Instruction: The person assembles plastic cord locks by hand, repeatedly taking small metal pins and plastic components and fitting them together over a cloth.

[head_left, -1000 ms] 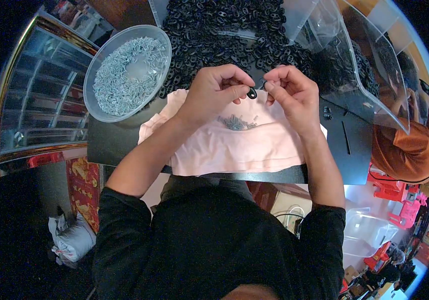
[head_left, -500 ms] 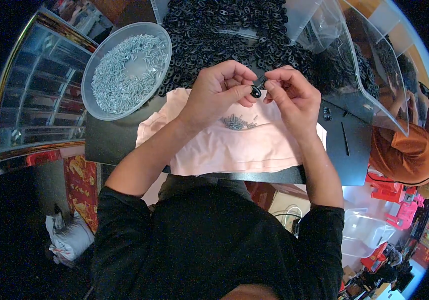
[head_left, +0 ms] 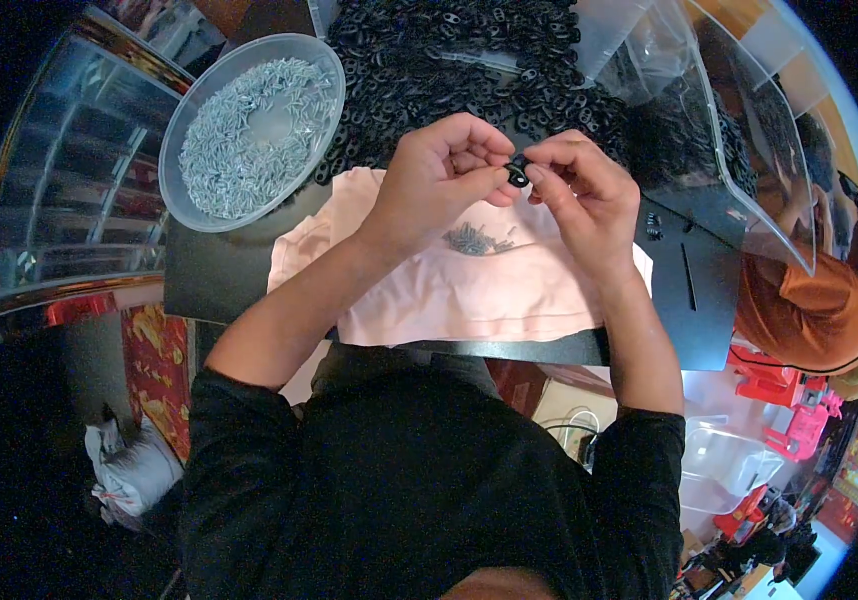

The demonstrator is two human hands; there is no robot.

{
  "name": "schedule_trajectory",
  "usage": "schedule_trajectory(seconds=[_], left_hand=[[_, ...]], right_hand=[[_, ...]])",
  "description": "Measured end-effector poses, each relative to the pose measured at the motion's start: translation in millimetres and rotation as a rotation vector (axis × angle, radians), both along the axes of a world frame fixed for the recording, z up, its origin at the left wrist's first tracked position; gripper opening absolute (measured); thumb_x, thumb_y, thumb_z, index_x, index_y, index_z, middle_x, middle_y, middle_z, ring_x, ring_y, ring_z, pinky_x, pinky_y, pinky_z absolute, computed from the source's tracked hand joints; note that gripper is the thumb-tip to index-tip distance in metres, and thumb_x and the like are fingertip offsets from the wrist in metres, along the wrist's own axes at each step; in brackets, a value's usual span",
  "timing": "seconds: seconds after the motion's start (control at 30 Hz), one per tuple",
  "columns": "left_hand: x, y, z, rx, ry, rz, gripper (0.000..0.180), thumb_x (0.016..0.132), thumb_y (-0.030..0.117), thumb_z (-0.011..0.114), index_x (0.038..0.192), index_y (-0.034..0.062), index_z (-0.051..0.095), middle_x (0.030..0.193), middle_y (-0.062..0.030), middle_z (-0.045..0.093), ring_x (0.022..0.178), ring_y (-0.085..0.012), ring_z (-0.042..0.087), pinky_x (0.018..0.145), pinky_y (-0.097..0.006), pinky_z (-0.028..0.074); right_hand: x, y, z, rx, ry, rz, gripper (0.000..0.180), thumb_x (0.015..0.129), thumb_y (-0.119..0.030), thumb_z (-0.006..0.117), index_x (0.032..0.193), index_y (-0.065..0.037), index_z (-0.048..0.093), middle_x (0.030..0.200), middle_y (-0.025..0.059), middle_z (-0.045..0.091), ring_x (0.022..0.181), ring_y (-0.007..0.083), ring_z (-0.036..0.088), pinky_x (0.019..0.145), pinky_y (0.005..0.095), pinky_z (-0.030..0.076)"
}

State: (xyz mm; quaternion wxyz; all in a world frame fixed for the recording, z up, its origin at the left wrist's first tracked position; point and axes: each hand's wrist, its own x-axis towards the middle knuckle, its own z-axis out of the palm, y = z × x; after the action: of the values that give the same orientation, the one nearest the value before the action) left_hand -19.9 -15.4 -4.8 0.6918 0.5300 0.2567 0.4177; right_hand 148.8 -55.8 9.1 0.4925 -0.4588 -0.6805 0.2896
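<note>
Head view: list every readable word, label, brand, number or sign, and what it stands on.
No readable text.
White sack: reddish marks, too blurred to read.
Red-and-gold panel: gold marks, too unclear to read.
Black oval piece: too small to make out any lettering.

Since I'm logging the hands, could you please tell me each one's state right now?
Left hand: closed, pinching a small black piece.
Right hand: partly curled, beside that piece; whether it grips anything cannot be told.
</note>
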Motion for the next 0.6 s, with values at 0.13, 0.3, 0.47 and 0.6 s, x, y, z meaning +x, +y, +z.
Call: schedule_trajectory(seconds=[0.13,0.3,0.47,0.6], left_hand=[[-0.1,0.3,-2.5,-0.013,-0.021,0.006,0.012,0.079,-0.005,0.054,0.091,-0.004,0.053,0.082,-0.0071,0.056,0.072,-0.0138,0.063,0.064,-0.021,0.053],[0.1,3.2,-4.1,-0.037,-0.001,0.097,0.015,0.076,-0.005,0.057,0.091,-0.0035,0.055,0.082,-0.0064,0.058,0.072,-0.0103,0.06,0.063,-0.019,0.05],[-1.4,4.3,-6.6,0.023,0.051,0.105,0.019,0.076,0.0,0.059,0.094,-0.0007,0.056,0.083,-0.0038,0.059,0.076,-0.0093,0.057,0.071,-0.021,0.048],[-1.1,3.3,-10.3,-0.001,0.043,0.102,0.019,0.075,0.0,0.059,0.094,-0.0003,0.056,0.082,-0.0033,0.058,0.076,-0.0088,0.057,0.071,-0.02,0.047]], right_hand=[[-0.3,0.6,-3.0,-0.084,0.042,0.022,0.015,0.079,0.006,0.056,0.094,0.004,0.059,0.085,0.0067,0.055,0.068,0.0088,0.055,0.057,0.019,0.047],[-3.7,5.1,-4.5,0.139,-0.089,-0.001,0.028,0.071,-0.001,0.066,0.098,0.003,0.059,0.073,0.0075,0.055,0.059,0.0138,0.054,0.052,0.0232,0.044],[-12.2,1.9,-1.9,0.207,-0.306,-0.045,0.035,0.068,-0.005,0.069,0.1,0.002,0.057,0.072,0.0116,0.054,0.059,0.0195,0.054,0.052,0.0274,0.045],[-13.3,4.0,-10.8,0.326,-0.434,-0.1,0.033,0.067,-0.003,0.068,0.097,0.003,0.057,0.073,0.0143,0.055,0.061,0.0268,0.055,0.054,0.0323,0.046]])
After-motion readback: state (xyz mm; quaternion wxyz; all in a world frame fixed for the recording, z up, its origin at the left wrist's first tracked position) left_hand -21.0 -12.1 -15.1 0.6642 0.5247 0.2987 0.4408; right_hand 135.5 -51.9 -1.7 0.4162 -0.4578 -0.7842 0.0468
